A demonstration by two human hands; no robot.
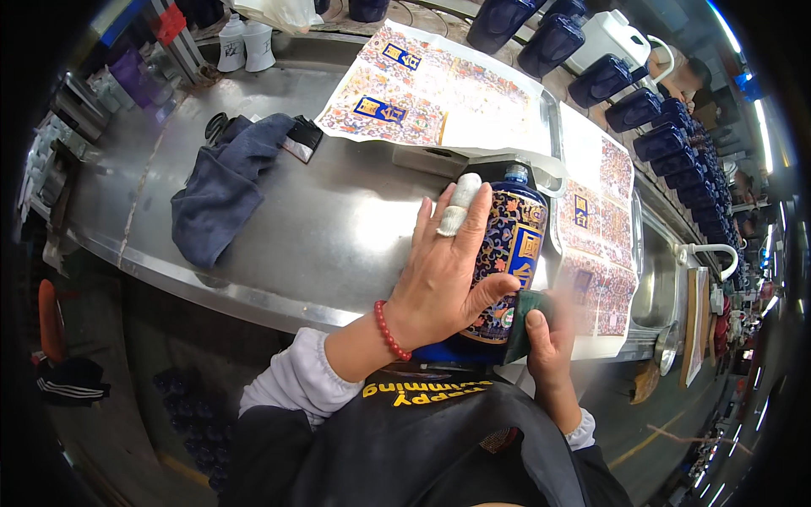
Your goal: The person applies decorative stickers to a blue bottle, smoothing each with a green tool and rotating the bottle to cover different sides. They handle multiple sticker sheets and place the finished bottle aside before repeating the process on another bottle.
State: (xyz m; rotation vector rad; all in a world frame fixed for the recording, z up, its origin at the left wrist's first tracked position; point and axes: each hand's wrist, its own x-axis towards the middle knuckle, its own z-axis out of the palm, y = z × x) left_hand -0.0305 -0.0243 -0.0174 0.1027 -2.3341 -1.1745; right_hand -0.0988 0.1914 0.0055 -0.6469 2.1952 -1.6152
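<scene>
A dark blue bottle with a colourful floral decal lies tilted in front of me, its neck pointing away. My left hand rests flat along its left side, fingers stretched out and the thumb across the decal. One finger has a white wrapping, and red beads circle the wrist. At the bottle's lower right, my right hand grips a dark green flat scraper pad, pressed against the bottle. Part of the right hand is smeared by motion. What supports the bottle underneath is mostly hidden.
Printed decal sheets lie beyond the bottle, with more sheets to its right. A blue-grey cloth sits left on the metal table. Blue bottles line the far side, near a white jug. A sink is at right.
</scene>
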